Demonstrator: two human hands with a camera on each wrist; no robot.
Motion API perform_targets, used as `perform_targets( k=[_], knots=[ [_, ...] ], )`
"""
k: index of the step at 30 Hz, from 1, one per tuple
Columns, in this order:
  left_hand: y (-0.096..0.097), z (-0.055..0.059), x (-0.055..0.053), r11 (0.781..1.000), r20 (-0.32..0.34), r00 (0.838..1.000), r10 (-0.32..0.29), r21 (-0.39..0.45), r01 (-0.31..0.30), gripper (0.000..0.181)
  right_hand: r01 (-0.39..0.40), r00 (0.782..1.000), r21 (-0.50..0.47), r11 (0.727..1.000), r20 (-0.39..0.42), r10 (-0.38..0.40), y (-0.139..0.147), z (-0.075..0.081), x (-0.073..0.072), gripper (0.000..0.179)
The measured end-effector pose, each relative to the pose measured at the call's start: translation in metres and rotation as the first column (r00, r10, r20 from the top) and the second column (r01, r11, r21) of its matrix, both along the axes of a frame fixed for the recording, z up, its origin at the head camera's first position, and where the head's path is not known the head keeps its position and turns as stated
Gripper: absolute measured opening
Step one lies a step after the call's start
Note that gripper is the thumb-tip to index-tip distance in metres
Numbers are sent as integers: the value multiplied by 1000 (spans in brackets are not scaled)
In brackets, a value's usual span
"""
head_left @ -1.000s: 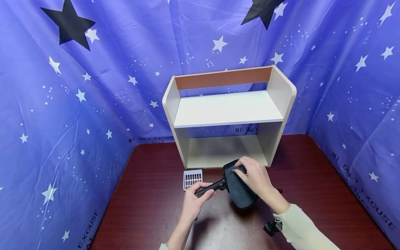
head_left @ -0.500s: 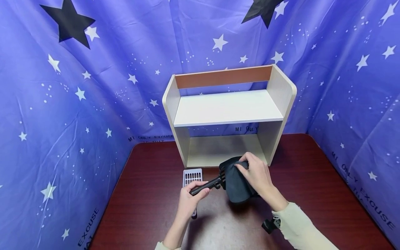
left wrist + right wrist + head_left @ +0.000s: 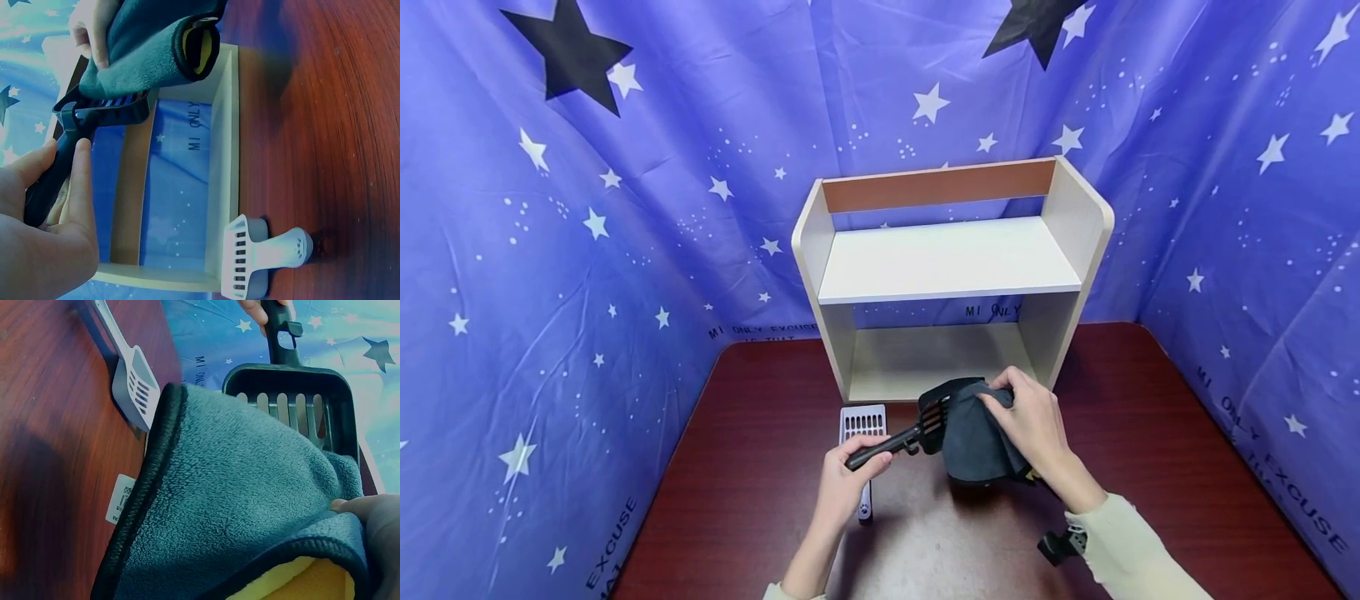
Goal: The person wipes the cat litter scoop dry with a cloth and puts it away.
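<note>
Scoop (image 3: 932,427) of smooth black material is gripped in the head view by its rod-like handle, round which the left hand (image 3: 842,483) is curled; its slotted pan is held beyond those fingertips. The pan's far part is covered by a dark cloth (image 3: 973,442), pinched between thumb and fingers of the right hand (image 3: 1033,417). Behind the left fingers, a white slotted scoop (image 3: 864,418) is laid on the wood-grained table (image 3: 760,450); farther off, a pale board shelf (image 3: 947,260) is seen. In the left wrist view, a hook is shown on the black neck, just past the fingers; the cloth is curled, yellow within. In the right wrist view, rounded slots are shown; fleecy teal pile, edged with black stitching, is creased beside the right fingertip.
</note>
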State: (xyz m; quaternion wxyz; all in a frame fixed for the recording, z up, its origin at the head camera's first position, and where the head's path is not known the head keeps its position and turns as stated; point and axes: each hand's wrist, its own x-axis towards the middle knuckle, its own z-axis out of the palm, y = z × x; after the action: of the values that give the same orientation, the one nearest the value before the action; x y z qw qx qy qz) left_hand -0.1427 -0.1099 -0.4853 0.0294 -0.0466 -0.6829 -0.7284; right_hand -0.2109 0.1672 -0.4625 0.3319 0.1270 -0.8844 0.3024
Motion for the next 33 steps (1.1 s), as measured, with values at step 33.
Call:
perform_targets(
  k=[33],
  knots=[
    [11,-3,-6,986,90,996,23,160,-37,35,-220,972,83,972,-63,225,-40,-13,9,22]
  ],
)
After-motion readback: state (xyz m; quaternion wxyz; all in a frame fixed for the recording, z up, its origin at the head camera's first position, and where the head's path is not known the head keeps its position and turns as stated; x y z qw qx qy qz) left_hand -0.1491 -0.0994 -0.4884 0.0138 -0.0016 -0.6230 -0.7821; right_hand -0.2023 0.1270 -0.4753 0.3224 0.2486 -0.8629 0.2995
